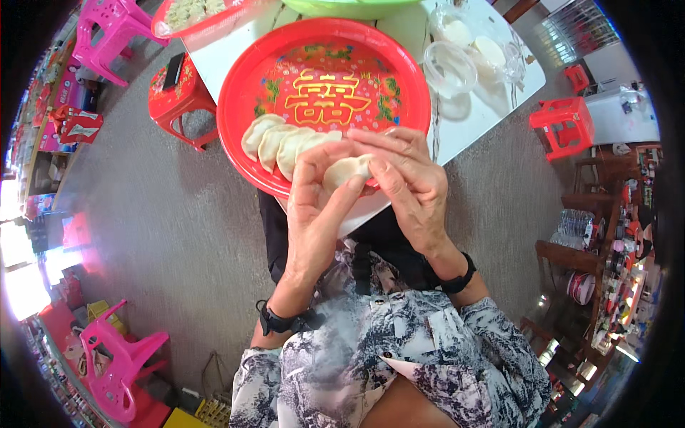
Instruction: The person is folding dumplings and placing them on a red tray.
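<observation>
Between my two hands is a pale, folded dumpling, held above the near rim of a round red tray. My left hand cups it from the left, thumb against its near side. My right hand pinches the dumpling's right end between thumb and finger. Just beyond my left hand, several finished dumplings lie overlapping in a row on the tray's near left part. My fingers hide the right end of that row.
A clear plastic tub and a plastic bag with round white wrappers are on the white table. Behind the tray stand a green basin and a red basket of filled dumplings. A red stool holds a phone.
</observation>
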### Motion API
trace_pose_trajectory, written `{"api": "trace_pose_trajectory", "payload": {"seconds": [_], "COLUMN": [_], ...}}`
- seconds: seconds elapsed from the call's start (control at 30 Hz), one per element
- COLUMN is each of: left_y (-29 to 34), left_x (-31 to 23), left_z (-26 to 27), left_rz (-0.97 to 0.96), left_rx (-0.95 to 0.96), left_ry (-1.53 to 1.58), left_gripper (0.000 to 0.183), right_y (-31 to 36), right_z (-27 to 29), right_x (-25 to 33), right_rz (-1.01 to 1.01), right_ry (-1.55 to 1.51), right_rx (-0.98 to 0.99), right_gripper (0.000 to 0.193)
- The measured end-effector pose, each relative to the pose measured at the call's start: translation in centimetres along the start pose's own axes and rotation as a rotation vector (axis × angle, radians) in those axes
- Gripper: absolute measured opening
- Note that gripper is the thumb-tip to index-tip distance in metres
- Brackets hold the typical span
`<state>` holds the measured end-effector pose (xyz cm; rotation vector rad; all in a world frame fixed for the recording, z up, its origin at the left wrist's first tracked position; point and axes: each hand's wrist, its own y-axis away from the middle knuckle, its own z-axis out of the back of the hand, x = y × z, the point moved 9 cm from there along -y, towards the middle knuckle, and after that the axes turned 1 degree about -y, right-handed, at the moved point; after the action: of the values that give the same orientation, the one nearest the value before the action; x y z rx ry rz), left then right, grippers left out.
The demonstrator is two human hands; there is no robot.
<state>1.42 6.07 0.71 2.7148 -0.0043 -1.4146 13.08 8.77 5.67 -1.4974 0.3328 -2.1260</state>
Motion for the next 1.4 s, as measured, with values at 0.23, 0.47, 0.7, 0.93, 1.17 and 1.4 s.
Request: {"api": "trace_pose_trajectory", "payload": {"seconds": [0.23, 0.47, 0.7, 0.93, 1.17, 1.4], "left_y": [-1.1, -1.1, -1.4, -1.5, -1.4, -0.9], "left_x": [0.3, 0.2, 0.0, -0.5, -0.2, 0.5], "left_z": [0.2, -1.0, -0.7, -1.6, -2.4, -1.7], "left_rz": [-0.021, -0.004, -0.029, 0.01, 0.0, 0.008], "left_rx": [0.016, 0.081, 0.06, 0.114, 0.185, 0.172], "left_ry": [-0.11, -0.221, -0.256, -0.198, -0.214, -0.151], "left_gripper": [0.047, 0.058, 0.062, 0.068, 0.072, 0.076], "right_y": [0.3, 0.3, 0.1, 0.1, 0.3, 0.8], "right_z": [0.2, 0.2, 0.2, 0.4, 0.2, 0.4], "right_x": [-1.9, -3.6, -3.5, -3.5, -2.6, -2.7], "right_rz": [-0.13, -0.239, -0.191, -0.169, -0.178, -0.24], "right_ry": [-0.165, -0.289, -0.231, -0.288, -0.258, -0.329], "right_rx": [0.051, 0.097, 0.139, 0.171, 0.164, 0.126], "right_gripper": [0.037, 0.029, 0.027, 0.039, 0.029, 0.028]}}
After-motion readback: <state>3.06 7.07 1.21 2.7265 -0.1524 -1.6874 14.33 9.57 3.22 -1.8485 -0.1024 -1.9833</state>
